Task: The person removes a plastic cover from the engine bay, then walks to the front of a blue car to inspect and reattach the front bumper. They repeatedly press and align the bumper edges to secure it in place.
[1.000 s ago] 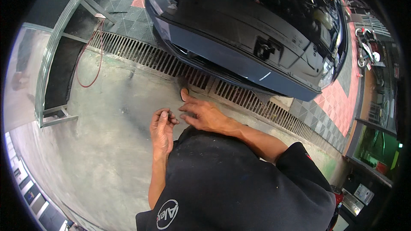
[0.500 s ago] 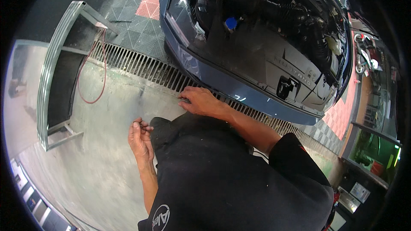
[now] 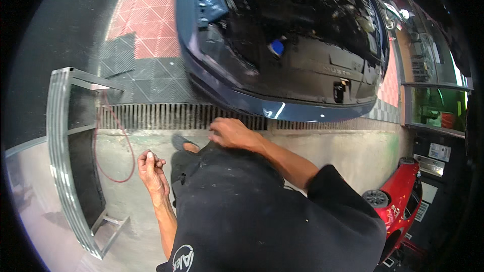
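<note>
While the dark shirt hides the lap and legs, two hands work near a floor drain grate (image 3: pixel 166 117) in front of a blue car (image 3: pixel 282 108).

The left hand (image 3: pixel 151 168) has its fingers pressed together, pinching something too small to identify; the right hand (image 3: pixel 229 133) rests palm down, fingers loosely spread, at the near edge of the grate, just above the trousers. Since half a second ago the car's open engine bay fills more of the far view. One red hose (image 3: pixel 113 156) loops at left beside one metal frame (image 3: pixel 65 161).
</note>
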Tool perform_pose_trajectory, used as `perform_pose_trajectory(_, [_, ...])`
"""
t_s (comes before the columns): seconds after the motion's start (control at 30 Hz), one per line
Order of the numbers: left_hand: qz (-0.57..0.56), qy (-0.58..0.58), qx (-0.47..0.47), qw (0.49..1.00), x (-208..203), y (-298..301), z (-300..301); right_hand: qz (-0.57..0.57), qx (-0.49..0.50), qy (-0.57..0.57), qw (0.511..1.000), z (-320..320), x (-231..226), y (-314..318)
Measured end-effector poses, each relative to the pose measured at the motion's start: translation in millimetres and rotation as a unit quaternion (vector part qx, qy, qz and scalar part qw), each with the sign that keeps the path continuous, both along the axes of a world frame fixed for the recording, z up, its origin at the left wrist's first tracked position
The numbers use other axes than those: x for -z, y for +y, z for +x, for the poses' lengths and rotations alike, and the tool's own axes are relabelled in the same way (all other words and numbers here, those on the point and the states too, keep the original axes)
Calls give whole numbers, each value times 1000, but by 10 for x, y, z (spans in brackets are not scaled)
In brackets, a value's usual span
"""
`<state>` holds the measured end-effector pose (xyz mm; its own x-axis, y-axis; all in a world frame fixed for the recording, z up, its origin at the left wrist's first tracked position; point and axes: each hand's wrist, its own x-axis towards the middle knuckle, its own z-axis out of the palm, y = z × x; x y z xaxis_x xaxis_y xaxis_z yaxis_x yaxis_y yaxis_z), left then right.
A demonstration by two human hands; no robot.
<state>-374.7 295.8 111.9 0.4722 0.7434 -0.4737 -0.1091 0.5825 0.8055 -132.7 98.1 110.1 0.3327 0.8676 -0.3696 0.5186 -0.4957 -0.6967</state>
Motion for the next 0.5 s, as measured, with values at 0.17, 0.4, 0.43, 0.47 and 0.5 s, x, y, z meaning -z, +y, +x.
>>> perform_pose_trajectory(0.17, [23, -19, 32, 999, -154, 1326, -41, -36, 34, 31, 998, -306, -255, 711])
perform_pose_trajectory(0.4, [5, -36, 81, 996, -102, 2471, 670, -89, 86, 42, 991, -33, -200, 1589])
perform_pose_trajectory(0.43, [4, -32, 89, 996, -51, 2589, 843, -89, 99, 48, 990, 88, -179, 1746])
perform_pose_trajectory(0.47, [3, -16, 100, 995, -43, 2704, 1022, -82, 114, 55, 989, 200, -110, 1886])
perform_pose_trajectory(0.5, [8, -4, 113, 994, 2, 2855, 1212, -87, 132, 61, 986, 331, -95, 2057])
